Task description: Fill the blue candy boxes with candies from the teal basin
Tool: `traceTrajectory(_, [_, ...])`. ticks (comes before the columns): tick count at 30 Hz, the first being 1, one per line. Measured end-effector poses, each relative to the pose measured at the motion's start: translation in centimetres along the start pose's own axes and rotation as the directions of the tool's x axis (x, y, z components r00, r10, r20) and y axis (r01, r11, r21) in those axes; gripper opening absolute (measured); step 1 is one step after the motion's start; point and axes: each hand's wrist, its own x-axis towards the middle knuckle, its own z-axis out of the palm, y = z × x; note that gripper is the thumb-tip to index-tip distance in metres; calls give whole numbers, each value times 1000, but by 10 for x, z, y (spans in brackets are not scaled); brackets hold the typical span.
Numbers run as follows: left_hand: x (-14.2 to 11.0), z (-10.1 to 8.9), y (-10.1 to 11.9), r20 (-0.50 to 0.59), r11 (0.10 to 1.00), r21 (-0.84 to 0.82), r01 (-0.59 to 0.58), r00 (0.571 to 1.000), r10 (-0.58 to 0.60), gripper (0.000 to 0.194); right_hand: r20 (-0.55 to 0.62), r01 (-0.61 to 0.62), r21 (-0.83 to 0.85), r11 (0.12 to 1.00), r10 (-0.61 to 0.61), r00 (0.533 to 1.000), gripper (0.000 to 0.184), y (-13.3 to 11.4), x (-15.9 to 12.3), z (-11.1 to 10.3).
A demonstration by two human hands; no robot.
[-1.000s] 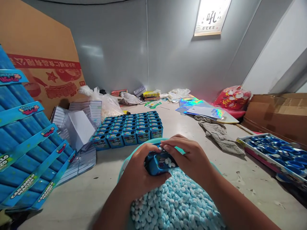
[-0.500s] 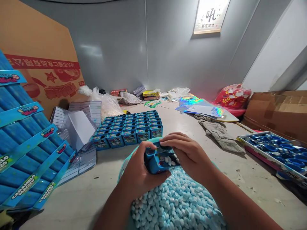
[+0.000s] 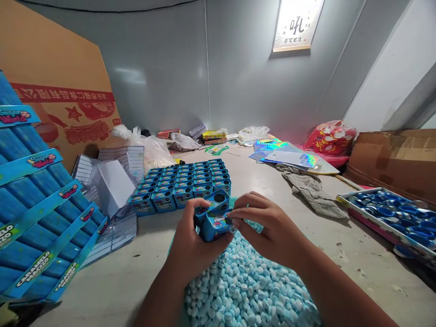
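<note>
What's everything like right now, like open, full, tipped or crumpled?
Held tins, tilted
Left hand, wrapped around them
Right hand, fingers bent
Tins in rows, upright
Candies, loose, heaped
Tray, open, full of blue caps
Gray cloth, crumpled
Red bag, bulging
Scroll, hanging

Bare table (image 3: pixel 254 175) runs between the rows of blue tins (image 3: pixel 184 181) and the grey cloth (image 3: pixel 311 193). Stacked blue boxes (image 3: pixel 44 213) block the left, a cap tray (image 3: pixel 391 218) the right.

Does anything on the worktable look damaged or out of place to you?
The tabletop has dark, chipped-looking marks on the right, breaking its pale surface. Nearby, what looks like a blue cap sits outside the tray that holds the others.
</note>
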Motion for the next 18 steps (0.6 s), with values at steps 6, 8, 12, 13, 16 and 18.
traceTrajectory(6, [-2, 0, -5, 7, 998, -35, 43, 999, -42, 63, -81, -144, 171, 975, 160, 984, 14, 7, 3, 2])
traceTrajectory(8, [-3, 0, -6, -16, 999, -34, 18, 1000, -19, 64, -110, -211, 188, 959, 234, 966, 11, 6, 3, 3])
traceTrajectory(12, [-3, 1, -6, -53, 995, 81, -66, 996, 70, 60, -129, -278, 186, 942, 304, 944, 10, 3, 1, 6])
traceTrajectory(13, [-2, 1, -5, -56, 994, 92, -66, 996, 71, 60, -128, -298, 193, 935, 326, 937, 8, 3, 1, 7])
traceTrajectory(16, [-2, 0, -4, -49, 999, 40, 1, 999, 1, 60, -153, -344, 326, 880, 408, 900, 9, 5, 1, 8])
traceTrajectory(18, [-3, 0, -3, -46, 999, -2, 37, 998, -37, 61, -179, -338, 442, 831, 451, 875, 16, 7, 1, 8])
